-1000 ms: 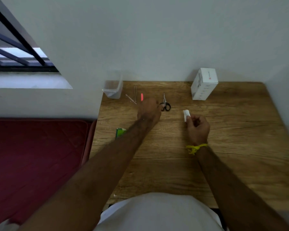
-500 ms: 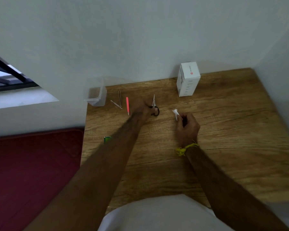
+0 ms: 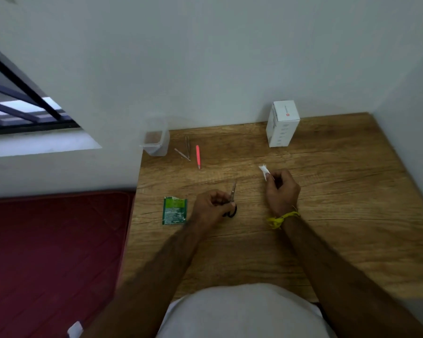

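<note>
My left hand (image 3: 211,206) grips small black-handled scissors (image 3: 232,196) over the middle of the wooden table (image 3: 340,191), blades pointing away from me. My right hand (image 3: 281,191) pinches a small folded white piece (image 3: 264,170) between thumb and fingertips; a yellow thread band is tied at that wrist. The two hands are apart, the scissors to the left of the white piece.
A green sachet (image 3: 175,211) lies left of my left hand. Farther back lie a pink tool (image 3: 198,156), metal tweezers (image 3: 186,148) and a clear plastic container (image 3: 155,142). A white box (image 3: 282,124) stands by the wall. A red mattress (image 3: 51,252) lies left of the table.
My left hand reached the scissors at the back, picked them up and drew them toward me. My right hand kept holding the white piece.
</note>
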The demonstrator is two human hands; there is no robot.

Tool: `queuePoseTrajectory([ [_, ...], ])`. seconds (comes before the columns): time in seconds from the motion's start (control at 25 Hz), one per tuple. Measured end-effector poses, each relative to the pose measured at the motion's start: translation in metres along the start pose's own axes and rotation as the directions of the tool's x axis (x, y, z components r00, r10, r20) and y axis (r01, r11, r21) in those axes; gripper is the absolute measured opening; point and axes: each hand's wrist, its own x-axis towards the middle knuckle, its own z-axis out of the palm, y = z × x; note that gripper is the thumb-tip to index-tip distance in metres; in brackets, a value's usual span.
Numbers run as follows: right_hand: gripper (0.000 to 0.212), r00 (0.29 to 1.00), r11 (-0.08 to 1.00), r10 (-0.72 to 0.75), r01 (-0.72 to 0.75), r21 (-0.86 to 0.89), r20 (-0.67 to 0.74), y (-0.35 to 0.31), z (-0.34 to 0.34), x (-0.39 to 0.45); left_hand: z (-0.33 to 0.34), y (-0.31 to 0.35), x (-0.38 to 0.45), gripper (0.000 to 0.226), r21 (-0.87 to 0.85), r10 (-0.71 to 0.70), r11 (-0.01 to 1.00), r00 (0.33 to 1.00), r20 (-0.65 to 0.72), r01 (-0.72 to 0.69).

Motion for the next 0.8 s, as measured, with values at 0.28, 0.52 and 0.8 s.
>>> queuePoseTrajectory([
  [0.28, 0.004, 0.960, 0.959, 0.247, -0.262, 0.108, 0.130, -0.022, -0.007, -0.044, -0.007, -0.013, -0.014, 0.017, -0.054, -0.067, 0.997, 0.993, -0.096, 0.062],
  [0.52, 0.025, 0.845, 0.759, 0.415, -0.526, 0.383, 0.338, -0.032, -0.006, -0.047, -0.013, -0.011, -0.020, 0.026, -0.068, -0.150, 0.986, 0.989, 0.014, 0.151],
  [0.8, 0.012, 0.796, 0.654, 0.452, -0.603, 0.457, 0.403, -0.039, -0.011, -0.046, -0.010, -0.009, -0.020, 0.026, -0.015, -0.140, 0.990, 0.990, 0.034, 0.140],
])
